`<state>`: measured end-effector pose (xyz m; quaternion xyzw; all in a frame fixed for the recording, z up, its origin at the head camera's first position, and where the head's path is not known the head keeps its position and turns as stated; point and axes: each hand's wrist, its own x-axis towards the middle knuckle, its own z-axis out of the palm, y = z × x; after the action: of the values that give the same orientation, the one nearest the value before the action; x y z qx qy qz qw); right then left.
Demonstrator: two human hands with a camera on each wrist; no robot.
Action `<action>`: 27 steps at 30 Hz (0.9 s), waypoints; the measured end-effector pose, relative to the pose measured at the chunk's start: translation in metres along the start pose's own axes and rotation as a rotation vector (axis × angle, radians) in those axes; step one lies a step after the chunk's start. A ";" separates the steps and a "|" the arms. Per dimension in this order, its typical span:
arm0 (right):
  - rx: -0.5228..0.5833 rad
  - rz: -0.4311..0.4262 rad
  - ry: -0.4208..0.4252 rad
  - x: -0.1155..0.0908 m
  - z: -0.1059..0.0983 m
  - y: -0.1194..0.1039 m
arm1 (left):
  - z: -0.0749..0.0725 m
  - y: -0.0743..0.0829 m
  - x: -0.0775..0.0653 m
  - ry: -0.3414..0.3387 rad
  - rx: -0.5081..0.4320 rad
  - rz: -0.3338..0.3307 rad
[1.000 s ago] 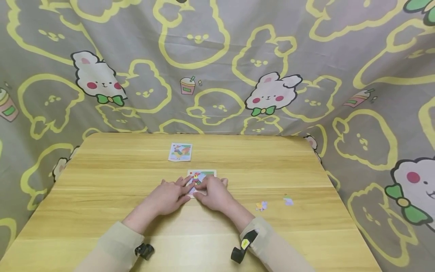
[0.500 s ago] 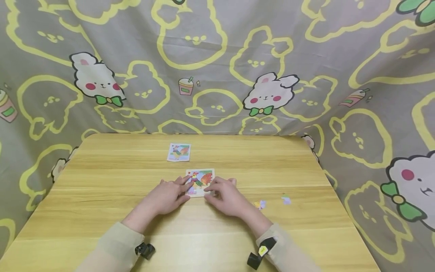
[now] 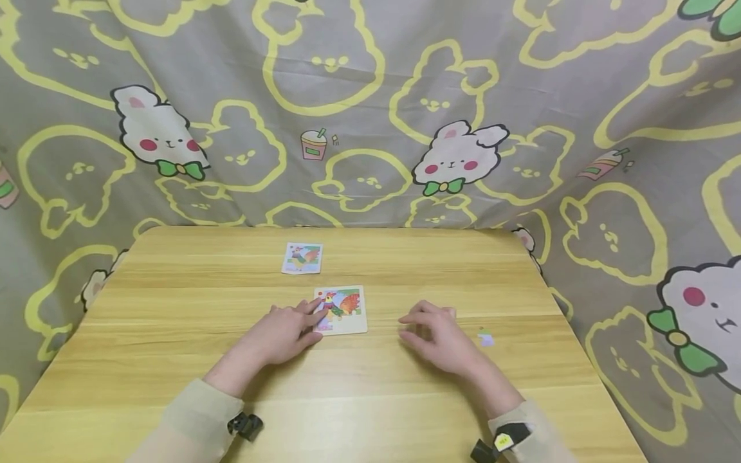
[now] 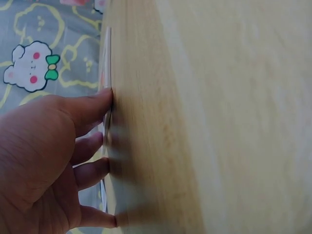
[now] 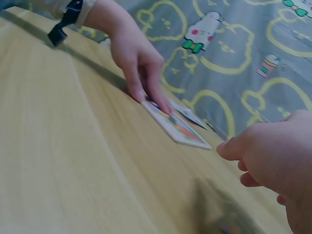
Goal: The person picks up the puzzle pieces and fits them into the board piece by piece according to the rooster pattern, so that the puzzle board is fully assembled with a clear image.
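A small square jigsaw board [image 3: 350,325] with a rooster picture lies mid-table, its lower right part bare and cream-coloured. My left hand [image 3: 286,331] rests at its left side, fingertips on the picture and thumb at the near edge; the left wrist view shows those fingers spread along the board. To the right, my right hand [image 3: 440,337] is over the table with loosely bent fingers, and nothing shows between thumb and fingertips. Beyond it lies a loose lilac and green puzzle piece [image 3: 486,339]. Other loose piece colours [image 5: 231,228] show blurred below the right hand in the right wrist view.
A printed card [image 3: 302,258] with the same rooster lies behind the board. The wooden table [image 3: 202,283] ends at the back against a grey curtain [image 3: 370,116] with rabbit drawings. Black camera straps [image 3: 246,426] sit on both sleeves.
My right hand has left the board and moved right, over the spot where the yellow and lilac pieces lay. More of the rooster picture is uncovered. The left hand stays on the board.
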<state>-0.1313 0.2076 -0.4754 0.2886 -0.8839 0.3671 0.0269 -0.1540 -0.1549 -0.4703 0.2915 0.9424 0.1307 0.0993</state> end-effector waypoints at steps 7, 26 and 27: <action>-0.038 0.048 0.007 -0.018 -0.022 0.017 | 0.000 0.001 0.005 0.007 0.004 -0.012; -0.066 0.209 -0.141 -0.054 -0.044 0.036 | -0.002 0.003 0.003 0.013 -0.007 -0.009; -0.066 0.217 -0.149 -0.055 -0.044 0.037 | -0.001 0.003 0.003 0.014 -0.008 -0.008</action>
<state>-0.1124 0.2845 -0.4806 0.2167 -0.9210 0.3161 -0.0694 -0.1549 -0.1514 -0.4683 0.2863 0.9437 0.1363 0.0942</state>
